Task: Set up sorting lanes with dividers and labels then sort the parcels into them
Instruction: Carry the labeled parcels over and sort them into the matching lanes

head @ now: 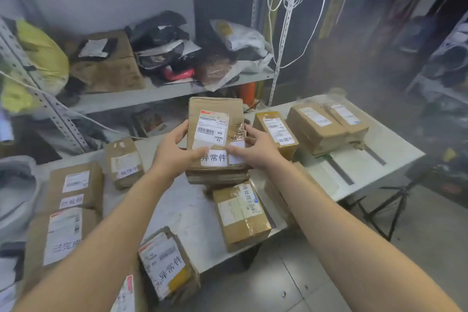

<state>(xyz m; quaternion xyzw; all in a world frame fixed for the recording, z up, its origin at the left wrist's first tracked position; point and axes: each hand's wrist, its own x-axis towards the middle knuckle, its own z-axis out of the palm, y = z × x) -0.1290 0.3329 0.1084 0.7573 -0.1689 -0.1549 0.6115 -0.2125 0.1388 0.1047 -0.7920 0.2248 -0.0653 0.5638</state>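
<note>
Head view. The thumb of the left hand (174, 153) lies across the lower front of a brown cardboard parcel (215, 104), with its other fingers hidden behind the left edge. The right hand (257, 151) grips the opposite edge, thumb pressed on a small white slip (236, 157) at the lower right corner. Both hands hold the parcel tilted toward the camera, over a stack of flat cardboard packets (217, 176) on a white table (182, 208); whether it touches the stack cannot be told. Around it lie further taped cardboard boxes: one just below (240, 215), one to the left (124, 162), and a row to the right (277, 132), each bearing printed slips. A grey metal shelf (157, 91) loaded with bags stands behind. The held parcel carries a white shipping label (211, 128) with a barcode, wrinkled clear tape, and a white label (214, 158) printed 异常件.
</note>
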